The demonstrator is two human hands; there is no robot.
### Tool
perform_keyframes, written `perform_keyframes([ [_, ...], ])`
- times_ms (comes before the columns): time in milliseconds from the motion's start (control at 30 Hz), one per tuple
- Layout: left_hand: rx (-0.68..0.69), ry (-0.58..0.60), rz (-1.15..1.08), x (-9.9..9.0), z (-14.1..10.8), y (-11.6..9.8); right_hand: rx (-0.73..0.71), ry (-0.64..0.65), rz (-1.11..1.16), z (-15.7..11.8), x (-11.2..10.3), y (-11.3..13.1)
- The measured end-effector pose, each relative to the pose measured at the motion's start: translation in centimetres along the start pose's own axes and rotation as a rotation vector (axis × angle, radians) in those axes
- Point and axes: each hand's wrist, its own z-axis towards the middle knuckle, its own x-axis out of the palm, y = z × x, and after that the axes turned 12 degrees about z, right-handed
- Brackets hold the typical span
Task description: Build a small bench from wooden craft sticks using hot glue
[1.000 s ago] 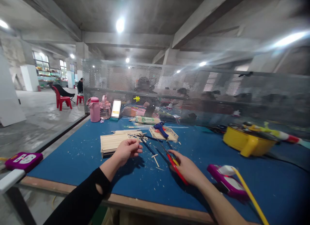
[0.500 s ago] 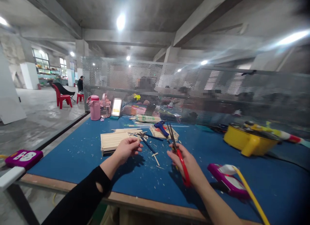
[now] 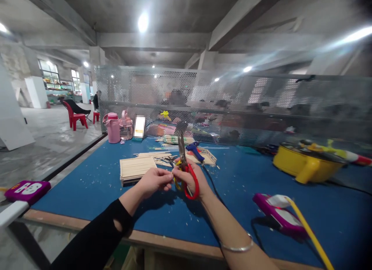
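My left hand (image 3: pixel 155 180) is closed in a pinch in front of the stick-built box. A short wooden stick is between its fingertips, mostly hidden by them. Right beside it, my right hand (image 3: pixel 193 179) is wrapped around scissors (image 3: pixel 182 147) with red and yellow handles, blades pointing up and away from me. The fingertips of both hands meet or nearly meet. Behind my left hand lies the flat-topped box of pale wooden sticks (image 3: pixel 136 167). Past the scissors, a blue glue gun (image 3: pixel 195 150) rests by a smaller stick panel (image 3: pixel 208 157).
Loose wooden sticks (image 3: pixel 143 155) and a wrapped bundle (image 3: pixel 178 139) lie farther back on the blue table (image 3: pixel 95 184). A pink jug (image 3: pixel 112 128) stands back left, a yellow pan (image 3: pixel 302 163) right. Purple power strips (image 3: pixel 280 215) sit near me. A perforated metal screen (image 3: pixel 139 87) borders the back.
My right hand has moved left with the scissors, up to my left fingertips. My left hand has stayed nearly in place. The view has shifted slightly.
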Motion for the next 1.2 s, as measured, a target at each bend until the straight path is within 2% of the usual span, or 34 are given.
perform_keyframes([
  [100, -0.049, 0.003, -0.012, 0.0, 0.0, -0.1, 0.008, -0.044, 0.016, -0.3, -0.3, -0.3],
  [233, -0.059, 0.066, -0.033, -0.2, -0.3, -0.3, 0.005, -0.1, 0.12, -0.5, -0.6, -0.4],
  [333, 0.008, 0.12, 0.069, -0.1, -0.5, -0.3, -0.002, -0.162, 0.201, -0.5, -0.7, -0.4],
  [433, 0.093, 0.112, 0.177, 0.1, -0.6, 0.0, -0.011, -0.211, 0.241, -0.6, -0.6, -0.4],
  [667, 0.168, 0.066, 0.294, 0.2, -0.4, 0.5, -0.016, -0.132, 0.254, -0.7, -0.3, -0.7],
  [900, 0.162, 0.056, 0.294, 0.2, -0.4, 0.3, -0.046, -0.166, 0.24, -0.7, -0.4, -0.7],
  [1067, 0.173, 0.035, 0.215, 0.1, -0.4, 0.4, -0.028, -0.109, 0.101, -1.0, -0.1, -0.7],
  [1200, 0.132, 0.045, 0.147, 0.1, -0.1, 0.8, 0.019, -0.049, -0.016, -1.2, 0.4, -1.0],
])
